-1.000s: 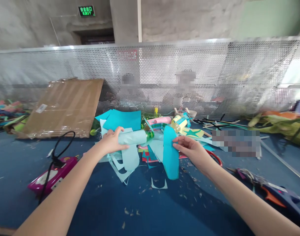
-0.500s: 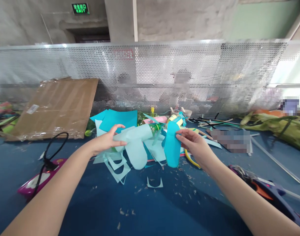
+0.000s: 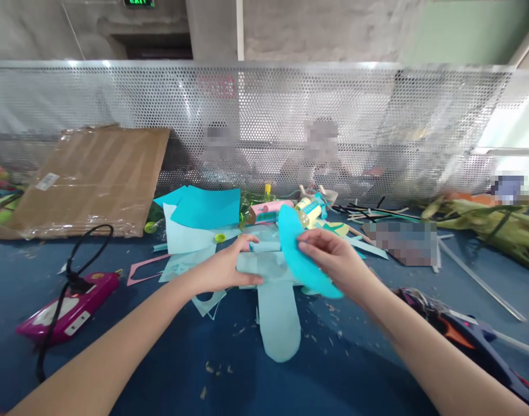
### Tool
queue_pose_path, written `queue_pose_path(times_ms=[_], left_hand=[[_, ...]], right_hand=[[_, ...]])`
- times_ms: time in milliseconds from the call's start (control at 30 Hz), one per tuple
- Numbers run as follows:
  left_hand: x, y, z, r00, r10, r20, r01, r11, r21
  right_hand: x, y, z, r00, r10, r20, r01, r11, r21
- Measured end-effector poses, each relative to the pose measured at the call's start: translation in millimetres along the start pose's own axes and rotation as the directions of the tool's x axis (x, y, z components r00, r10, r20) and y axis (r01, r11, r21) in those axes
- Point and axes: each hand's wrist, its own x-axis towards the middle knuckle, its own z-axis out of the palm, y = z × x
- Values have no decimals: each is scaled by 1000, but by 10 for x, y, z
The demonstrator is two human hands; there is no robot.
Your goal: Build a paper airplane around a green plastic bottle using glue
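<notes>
My left hand (image 3: 225, 263) is wrapped round a bottle (image 3: 264, 264) covered in pale blue paper. A rounded pale blue paper flap (image 3: 279, 326) sticks out from the bottle towards me. Between the thumb and fingers of my right hand (image 3: 327, 254) is a bright blue paper cutout (image 3: 293, 245) with a rounded end. It is held tilted, in front of the bottle's right end, and hides that end. Paper offcuts (image 3: 210, 301) lie under and beside the bottle.
Bright blue sheets (image 3: 206, 208) and a pink-wrapped bottle (image 3: 268, 212) lie behind. A cardboard sheet (image 3: 91, 179) leans at the back left, above a magenta power strip (image 3: 73, 306) with a black cable. On the right lies a glue gun (image 3: 476, 335). A perforated metal screen (image 3: 273, 104) closes the back.
The paper-covered bottle has moved right and towards me, its flap now pointing at me. In my right hand the bright blue cutout has turned from upright to slanting. The view has tipped down slightly.
</notes>
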Motion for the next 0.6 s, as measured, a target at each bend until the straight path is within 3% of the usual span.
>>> queue_pose_path(times_ms=[133,300,433,600], left_hand=[[-23,59,75,985,140,-104,-133,988,74],[-47,76,89,914,320,-248,-277,942,191],[-52,80,116,853,381,-357,-323,922,213],[-14,59,134,820,444,-361,-357,890,284]], right_hand=[[-37,42,93,999,-4,52,14,980,-200],[-95,67,168,995,-69,67,89,926,-366],[-85,155,208,993,-98,70,119,885,-450],[-9,188,236,988,-141,55,149,838,-525]])
